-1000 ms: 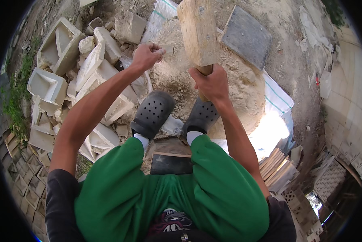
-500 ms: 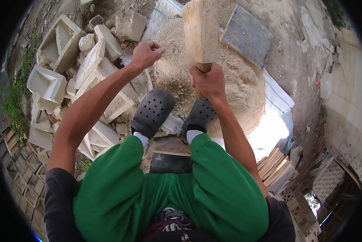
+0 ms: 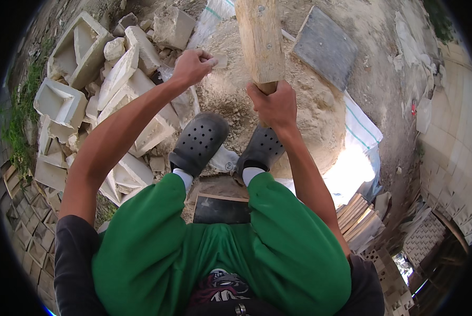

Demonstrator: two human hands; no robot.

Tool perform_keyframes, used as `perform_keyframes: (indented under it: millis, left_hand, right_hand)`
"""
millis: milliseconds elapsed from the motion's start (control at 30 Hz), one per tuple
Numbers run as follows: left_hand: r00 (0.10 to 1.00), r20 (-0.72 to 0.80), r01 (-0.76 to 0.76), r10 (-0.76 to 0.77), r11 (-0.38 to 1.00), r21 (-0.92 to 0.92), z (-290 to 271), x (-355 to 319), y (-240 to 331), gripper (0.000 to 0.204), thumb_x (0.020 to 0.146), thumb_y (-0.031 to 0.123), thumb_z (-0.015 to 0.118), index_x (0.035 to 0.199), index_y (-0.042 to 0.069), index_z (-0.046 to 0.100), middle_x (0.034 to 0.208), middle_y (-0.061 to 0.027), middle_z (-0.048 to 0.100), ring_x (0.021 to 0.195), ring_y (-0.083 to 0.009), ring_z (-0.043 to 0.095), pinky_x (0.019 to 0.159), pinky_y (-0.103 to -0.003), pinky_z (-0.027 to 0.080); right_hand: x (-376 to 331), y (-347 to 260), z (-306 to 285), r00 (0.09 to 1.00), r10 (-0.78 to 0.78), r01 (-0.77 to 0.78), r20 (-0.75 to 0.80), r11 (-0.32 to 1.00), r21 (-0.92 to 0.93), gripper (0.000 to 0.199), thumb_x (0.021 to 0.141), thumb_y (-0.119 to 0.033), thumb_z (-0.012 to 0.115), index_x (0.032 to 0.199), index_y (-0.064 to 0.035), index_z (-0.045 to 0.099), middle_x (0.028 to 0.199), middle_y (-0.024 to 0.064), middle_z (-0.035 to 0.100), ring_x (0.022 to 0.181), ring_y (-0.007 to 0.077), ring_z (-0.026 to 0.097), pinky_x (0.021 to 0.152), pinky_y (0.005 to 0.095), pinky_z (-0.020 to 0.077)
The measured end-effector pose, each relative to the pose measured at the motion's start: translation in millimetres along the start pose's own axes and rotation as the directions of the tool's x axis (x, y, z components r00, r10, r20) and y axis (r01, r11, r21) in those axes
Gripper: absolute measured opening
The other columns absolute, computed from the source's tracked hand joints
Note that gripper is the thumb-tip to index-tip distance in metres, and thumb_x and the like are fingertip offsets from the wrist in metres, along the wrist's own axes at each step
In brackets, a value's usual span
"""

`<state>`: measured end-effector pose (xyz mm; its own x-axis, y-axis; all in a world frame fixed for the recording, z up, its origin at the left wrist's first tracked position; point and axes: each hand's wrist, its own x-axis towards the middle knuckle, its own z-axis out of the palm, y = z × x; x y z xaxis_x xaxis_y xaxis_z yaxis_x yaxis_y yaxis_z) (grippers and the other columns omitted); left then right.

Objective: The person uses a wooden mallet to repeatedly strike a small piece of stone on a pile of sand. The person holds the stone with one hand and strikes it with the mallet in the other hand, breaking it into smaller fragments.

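Observation:
My right hand (image 3: 274, 105) is closed round the handle of a large wooden mallet (image 3: 261, 47). The mallet's pale, block-shaped head rises above my fist, over a heap of crushed, pale powder and crumbs (image 3: 315, 124). To the left, my left hand (image 3: 193, 67) pinches a small, pale flat fragment (image 3: 221, 61) at its fingertips, above the heap's left side. The fingers partly hide the fragment. Whether the mallet head touches the heap cannot be told. My grey clogs (image 3: 200, 143) stand at the heap's near edge.
Broken, pale hollow blocks (image 3: 70, 52) are piled on the left. A white sack sheet (image 3: 359, 124) with green stripes lies under the heap. Beyond it rests a dark square slab (image 3: 325, 48). Thin wooden boards (image 3: 354, 216) are stacked at the right.
The mallet head has tilted slightly, showing more of its face with fasteners. My left hand has shifted a little upward with the fragment still pinched.

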<state>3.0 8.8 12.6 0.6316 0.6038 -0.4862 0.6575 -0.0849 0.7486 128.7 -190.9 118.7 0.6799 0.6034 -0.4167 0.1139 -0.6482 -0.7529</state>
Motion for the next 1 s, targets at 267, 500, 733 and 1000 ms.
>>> perform_keyframes:
  millis: [267,500,733,1000]
  left_hand:
    - [0.999,0.022,-0.035,0.035,0.999,0.021,8,5,5,0.031,0.089,0.031,0.073,0.097,0.001,0.075,0.08,-0.007,0.075,0.071,-0.0142,0.072,0.071,-0.03,0.056]
    - [1.0,-0.001,-0.022,0.022,0.998,0.053,2,2,-2,0.033,0.091,0.03,0.073,0.101,-0.001,0.071,0.077,-0.0047,0.07,0.066,-0.0092,0.063,0.058,-0.026,0.049]
    - [1.0,0.013,-0.005,0.005,0.998,0.062,6,0,4,0.034,0.089,0.033,0.073,0.096,0.0,0.073,0.079,-0.0092,0.072,0.071,-0.0157,0.068,0.067,-0.032,0.053]
    - [1.0,-0.024,-0.002,0.003,0.999,0.032,3,1,-16,0.035,0.088,0.033,0.074,0.097,-0.001,0.074,0.082,-0.0113,0.074,0.074,-0.0186,0.07,0.07,-0.034,0.055]
  right_hand:
    - [10,51,30,0.971,0.192,-0.177,0.145,0.978,-0.107,0.042,0.078,-0.029,0.071,0.105,0.0031,0.069,0.091,0.0238,0.073,0.088,0.0336,0.074,0.076,0.0408,0.0564]
    - [-7,20,16,0.997,-0.078,0.076,0.017,0.995,0.069,0.043,0.077,-0.029,0.074,0.105,0.0028,0.068,0.092,0.0237,0.073,0.089,0.0339,0.074,0.077,0.041,0.0568]
    - [9,57,29,0.972,0.168,-0.153,0.167,0.983,-0.099,0.044,0.077,-0.029,0.075,0.107,0.0028,0.068,0.092,0.023,0.073,0.089,0.0373,0.073,0.078,0.0413,0.0567]
    - [-3,21,14,0.995,-0.071,0.07,0.069,0.997,0.019,0.043,0.079,-0.032,0.074,0.104,0.0029,0.068,0.091,0.0215,0.073,0.083,0.031,0.072,0.076,0.0403,0.0551]
